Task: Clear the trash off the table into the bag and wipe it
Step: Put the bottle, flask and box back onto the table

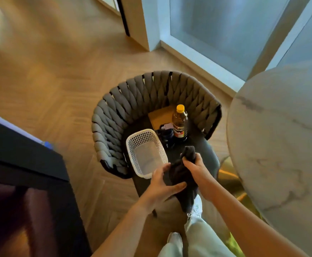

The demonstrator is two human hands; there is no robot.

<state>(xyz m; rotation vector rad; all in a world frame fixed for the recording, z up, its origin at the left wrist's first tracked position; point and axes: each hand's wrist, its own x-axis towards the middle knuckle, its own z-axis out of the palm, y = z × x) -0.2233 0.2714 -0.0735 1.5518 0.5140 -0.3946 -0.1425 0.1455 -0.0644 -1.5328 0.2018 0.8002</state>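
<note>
Hidden or unclear: a dark cabinet point(21, 160) fills the left edge, cut off by the frame, with a small blue object point(48, 145) on its top too blurred to name. A dark item point(165, 133) between basket and bottle cannot be identified. The table is cut off at the right and bottom edges.
Floor: wooden herringbone floor point(58, 71), blurred toward the upper left.
Room: pale frosted glass panels point(225, 34) with white frames stand along the far side.
Chair: a grey woven-back chair point(142, 93) stands left of the table, its dark seat carrying several things.
Basket: a white mesh basket point(146, 153) sits on the seat's left part, nothing visible inside.
Card: a brown flat piece point(160, 115) lies at the back of the seat.
Bottle: a bottle with a yellow cap point(179, 121) stands upright near the chair back, amber liquid inside.
Left hand point(162, 182): fingers and thumb pinch the dark cloth's lower part.
Cloth: the dark cloth point(184, 175) hangs between both hands above the seat's front edge.
Right hand point(193, 165): clamped round the cloth's upper part.
Table: round marble table point(281, 145) at the right, its visible top bare.
</note>
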